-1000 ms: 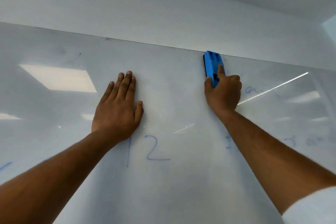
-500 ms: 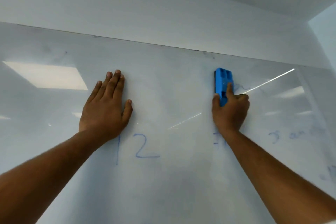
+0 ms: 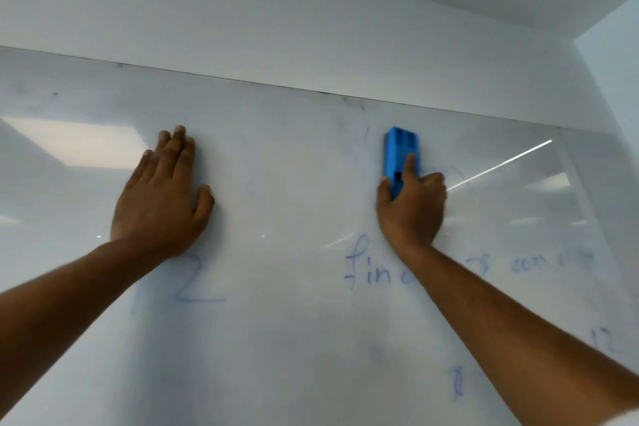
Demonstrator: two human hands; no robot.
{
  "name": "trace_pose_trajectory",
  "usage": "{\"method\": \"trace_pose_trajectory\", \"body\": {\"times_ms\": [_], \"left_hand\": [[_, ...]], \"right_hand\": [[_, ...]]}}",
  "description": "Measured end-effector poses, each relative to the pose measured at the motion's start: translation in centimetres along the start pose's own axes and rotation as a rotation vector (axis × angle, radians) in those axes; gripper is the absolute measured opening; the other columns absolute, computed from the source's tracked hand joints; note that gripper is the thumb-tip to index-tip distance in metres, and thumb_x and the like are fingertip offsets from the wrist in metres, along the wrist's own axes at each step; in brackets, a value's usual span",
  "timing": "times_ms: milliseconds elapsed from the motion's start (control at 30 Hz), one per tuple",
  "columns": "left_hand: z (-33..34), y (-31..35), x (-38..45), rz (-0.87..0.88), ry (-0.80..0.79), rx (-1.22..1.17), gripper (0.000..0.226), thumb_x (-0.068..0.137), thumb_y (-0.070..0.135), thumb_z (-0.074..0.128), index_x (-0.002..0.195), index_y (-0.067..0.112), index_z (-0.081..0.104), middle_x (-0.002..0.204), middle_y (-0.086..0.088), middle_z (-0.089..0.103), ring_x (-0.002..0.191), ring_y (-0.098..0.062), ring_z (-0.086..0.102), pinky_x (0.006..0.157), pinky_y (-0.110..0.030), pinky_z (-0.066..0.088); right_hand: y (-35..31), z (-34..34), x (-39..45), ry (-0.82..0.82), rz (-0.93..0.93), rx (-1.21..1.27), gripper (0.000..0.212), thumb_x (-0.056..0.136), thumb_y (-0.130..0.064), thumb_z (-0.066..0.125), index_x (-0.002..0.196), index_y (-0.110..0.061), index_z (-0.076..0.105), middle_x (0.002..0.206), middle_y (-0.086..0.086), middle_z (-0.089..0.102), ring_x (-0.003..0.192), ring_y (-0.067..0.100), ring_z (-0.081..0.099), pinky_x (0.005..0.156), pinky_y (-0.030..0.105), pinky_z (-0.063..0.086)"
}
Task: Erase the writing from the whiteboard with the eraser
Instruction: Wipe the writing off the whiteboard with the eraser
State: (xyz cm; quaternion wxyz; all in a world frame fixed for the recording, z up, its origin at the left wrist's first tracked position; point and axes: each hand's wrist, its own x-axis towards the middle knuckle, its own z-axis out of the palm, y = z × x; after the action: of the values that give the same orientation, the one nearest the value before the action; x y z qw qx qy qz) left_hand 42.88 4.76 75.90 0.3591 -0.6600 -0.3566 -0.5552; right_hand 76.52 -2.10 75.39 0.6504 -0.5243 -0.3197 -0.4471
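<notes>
right hand (image 3: 411, 207) clenched round the lower end of a stiff, likely light blue plastic eraser (image 3: 399, 156), pressed upright on the glossy whiteboard (image 3: 294, 339) near its top; left hand (image 3: 160, 197) flat, fingers released

Glossy whiteboard (image 3: 294, 183), faint blue writing (image 3: 370, 273) (partly smudged), blue eraser (image 3: 399, 156) pressed against it

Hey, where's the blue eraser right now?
The blue eraser stands upright against the whiteboard, upper right of centre, held by the right hand just below the board's top edge, above the blue writing.
</notes>
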Motion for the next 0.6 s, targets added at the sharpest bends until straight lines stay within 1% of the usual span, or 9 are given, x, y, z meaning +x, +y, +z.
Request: {"method": "trace_pose_trajectory", "body": {"times_ms": [67, 133, 167, 200, 233, 333, 400, 467, 600], "left_hand": [[0.8, 2.2, 0.4, 0.037, -0.025, 0.014, 0.077, 0.109, 0.031, 0.048, 0.171, 0.001, 0.015, 0.181, -0.013, 0.006, 0.169, -0.027, 0.005, 0.136, -0.040, 0.007], [1.7, 4.5, 0.9, 0.072, -0.046, 0.018, 0.078, 0.109, 0.033, 0.045, 0.172, 0.003, 0.011, 0.182, -0.010, 0.002, 0.169, -0.024, 0.001, 0.135, -0.036, 0.004], [2.2, 5.7, 1.2, 0.096, -0.044, 0.022, 0.077, 0.109, 0.036, 0.039, 0.173, 0.004, 0.009, 0.182, -0.009, 0.001, 0.169, -0.023, 0.000, 0.135, -0.035, 0.003], [2.6, 6.4, 1.3, 0.118, -0.042, 0.026, 0.076, 0.109, 0.039, 0.032, 0.173, 0.005, 0.009, 0.182, -0.009, 0.000, 0.169, -0.022, 0.000, 0.135, -0.034, 0.002], [2.9, 6.9, 1.3, 0.135, -0.044, 0.026, 0.077, 0.106, 0.041, 0.027, 0.173, 0.006, 0.009, 0.182, -0.008, 0.001, 0.169, -0.021, 0.001, 0.135, -0.033, 0.001], [3.8, 8.6, 1.5, 0.140, -0.051, 0.020, 0.085, 0.099, 0.045, 0.023, 0.173, 0.006, 0.010, 0.182, -0.007, 0.002, 0.169, -0.020, 0.001, 0.134, -0.032, -0.001], [4.0, 9.2, 1.6, 0.096, -0.029, -0.002, 0.085, 0.098, 0.044, 0.023, 0.173, 0.006, 0.011, 0.182, -0.007, 0.003, 0.169, -0.020, 0.000, 0.135, -0.033, -0.002], [4.5, 9.9, 1.5, 0.066, -0.009, -0.001, 0.084, 0.099, 0.042, 0.023, 0.173, 0.005, 0.011, 0.182, -0.007, 0.003, 0.169, -0.020, -0.001, 0.136, -0.035, -0.001], [5.3, 10.3, 1.1, 0.058, 0.026, 0.014, 0.085, 0.098, 0.045, 0.019, 0.172, 0.004, 0.015, 0.181, -0.008, 0.008, 0.168, -0.021, 0.004, 0.137, -0.039, 0.004]], "right_hand": [[-1.5, 0.1, -2.5, -0.067, -0.375, 0.099, 0.064, 0.094, -0.045, 0.059, 0.153, -0.023, 0.045, 0.110, 0.016, 0.051, 0.101, 0.035, 0.054, 0.074, 0.041, 0.052], [-0.3, 0.1, -3.2, -0.123, -0.766, 0.101, 0.062, 0.094, -0.046, 0.058, 0.152, -0.025, 0.048, 0.106, 0.011, 0.053, 0.093, 0.029, 0.054, 0.067, 0.039, 0.055], [1.1, -0.1, -2.1, -0.117, -0.850, 0.083, 0.061, 0.095, -0.045, 0.060, 0.151, -0.025, 0.049, 0.105, 0.011, 0.054, 0.091, 0.028, 0.054, 0.067, 0.040, 0.055], [2.8, -0.2, -0.8, -0.086, -0.810, 0.070, 0.061, 0.094, -0.043, 0.064, 0.150, -0.024, 0.050, 0.104, 0.012, 0.055, 0.089, 0.029, 0.055, 0.069, 0.043, 0.054], [4.5, -0.4, 0.3, -0.037, -0.665, 0.065, 0.061, 0.093, -0.040, 0.067, 0.149, -0.023, 0.052, 0.103, 0.015, 0.056, 0.090, 0.033, 0.056, 0.072, 0.045, 0.054], [9.6, -0.9, 3.8, 0.085, 0.002, 0.045, 0.062, 0.095, -0.040, 0.066, 0.151, -0.023, 0.049, 0.108, 0.022, 0.053, 0.097, 0.042, 0.056, 0.083, 0.048, 0.050], [10.1, -0.5, 4.3, 0.102, 0.221, 0.014, 0.061, 0.096, -0.042, 0.063, 0.152, -0.023, 0.047, 0.111, 0.024, 0.052, 0.100, 0.043, 0.054, 0.085, 0.047, 0.047], [9.0, 0.0, 3.1, 0.129, 0.100, 0.097, 0.061, 0.094, -0.041, 0.064, 0.150, -0.022, 0.050, 0.107, 0.022, 0.051, 0.097, 0.042, 0.054, 0.082, 0.045, 0.048], [9.1, 0.6, 0.3, 0.014, -0.625, 0.191, 0.062, 0.091, -0.046, 0.063, 0.149, -0.026, 0.052, 0.101, 0.008, 0.048, 0.090, 0.025, 0.052, 0.071, 0.035, 0.052]]}}
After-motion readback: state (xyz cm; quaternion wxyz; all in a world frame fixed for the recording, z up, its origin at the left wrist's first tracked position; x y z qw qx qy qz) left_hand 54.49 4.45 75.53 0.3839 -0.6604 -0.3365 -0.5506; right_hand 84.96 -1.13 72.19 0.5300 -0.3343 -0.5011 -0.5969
